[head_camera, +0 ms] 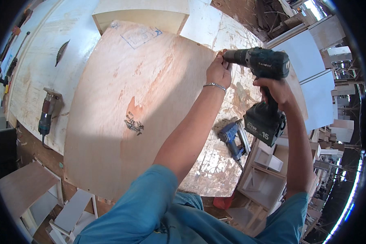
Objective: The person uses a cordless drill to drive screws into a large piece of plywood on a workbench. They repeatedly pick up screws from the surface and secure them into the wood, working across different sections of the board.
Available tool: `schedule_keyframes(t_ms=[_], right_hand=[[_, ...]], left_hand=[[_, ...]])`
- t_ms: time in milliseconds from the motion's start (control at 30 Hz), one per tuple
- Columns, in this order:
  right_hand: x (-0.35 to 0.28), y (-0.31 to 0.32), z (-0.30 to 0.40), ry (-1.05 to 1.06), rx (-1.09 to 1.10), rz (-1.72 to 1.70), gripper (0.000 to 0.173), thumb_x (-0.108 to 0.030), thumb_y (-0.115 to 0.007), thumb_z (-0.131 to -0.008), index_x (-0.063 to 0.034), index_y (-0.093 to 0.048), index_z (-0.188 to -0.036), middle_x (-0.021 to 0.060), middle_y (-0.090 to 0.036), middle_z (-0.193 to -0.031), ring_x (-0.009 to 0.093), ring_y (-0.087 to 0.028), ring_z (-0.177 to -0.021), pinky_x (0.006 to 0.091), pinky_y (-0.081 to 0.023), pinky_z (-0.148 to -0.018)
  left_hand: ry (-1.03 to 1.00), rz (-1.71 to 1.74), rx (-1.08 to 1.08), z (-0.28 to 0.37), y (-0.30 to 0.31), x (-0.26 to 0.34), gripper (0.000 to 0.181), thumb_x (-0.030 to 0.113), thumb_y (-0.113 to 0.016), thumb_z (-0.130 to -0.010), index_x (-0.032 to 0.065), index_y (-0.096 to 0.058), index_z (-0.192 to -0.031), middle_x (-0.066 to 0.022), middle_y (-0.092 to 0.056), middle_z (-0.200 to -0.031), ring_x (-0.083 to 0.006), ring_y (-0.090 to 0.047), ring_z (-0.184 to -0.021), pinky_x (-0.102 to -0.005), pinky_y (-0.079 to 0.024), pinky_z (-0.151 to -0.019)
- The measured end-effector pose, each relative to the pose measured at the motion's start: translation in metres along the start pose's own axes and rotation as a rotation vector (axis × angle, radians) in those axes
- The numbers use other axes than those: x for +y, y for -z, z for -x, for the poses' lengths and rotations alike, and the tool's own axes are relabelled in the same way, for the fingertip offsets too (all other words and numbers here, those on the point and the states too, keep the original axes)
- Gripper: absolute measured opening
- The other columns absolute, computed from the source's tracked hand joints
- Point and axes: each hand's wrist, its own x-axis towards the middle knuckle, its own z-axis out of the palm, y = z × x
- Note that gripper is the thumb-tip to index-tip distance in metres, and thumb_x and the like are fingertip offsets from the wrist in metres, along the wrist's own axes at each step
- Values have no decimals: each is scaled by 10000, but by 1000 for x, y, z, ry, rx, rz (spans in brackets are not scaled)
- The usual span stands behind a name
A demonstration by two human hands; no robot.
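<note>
My right hand (pixel 276 91) grips the handle of a dark green cordless drill (pixel 268 62), which lies level and points left. Its chuck end meets the fingers of my left hand (pixel 219 71), at the right edge of a large plywood panel (pixel 109 122). The fingers and the drill's nose hide the bit tip and whatever the left fingers may pinch. On the panel, left of my forearm, lies a small pile of screws (pixel 133 123). A blue pneumatic nail gun (pixel 231 138) rests on the worn worktable (pixel 213 174) below the drill.
Left of the panel are a corded power tool (pixel 46 113) and a piece of toothed saw blade (pixel 62 52). A wooden box (pixel 140 15) stands behind the panel. Cabinet frames (pixel 262 174) stand at the lower right, and more furniture pieces (pixel 30 183) at the lower left.
</note>
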Motion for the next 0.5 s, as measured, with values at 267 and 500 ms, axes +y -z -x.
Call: schedule_keyframes(t_ms=[267,500], right_hand=[[-25,3,-17,-36,-79,87,163,-180,-690,-774,-46,-630,-846,23,-556,-617,123,-503,-458,290,-397,-431],[-53,4,-29,-77,-77,231,203,-254,-714,-758,-59,-660,-781,29,-577,-648,125,-510,-467,286,-420,-439]], left_hand=[[-294,-416,-68,-49,34,-17,382,70,-379,-1042,-26,-404,-1411,-125,-513,-1389,-212,-501,-1313,-325,-417,-1123],[-117,-120,43,-19,7,-5,376,70,-441,-1010,-57,-461,-1363,-146,-647,-1242,-210,-626,-1177,-290,-498,-1017]])
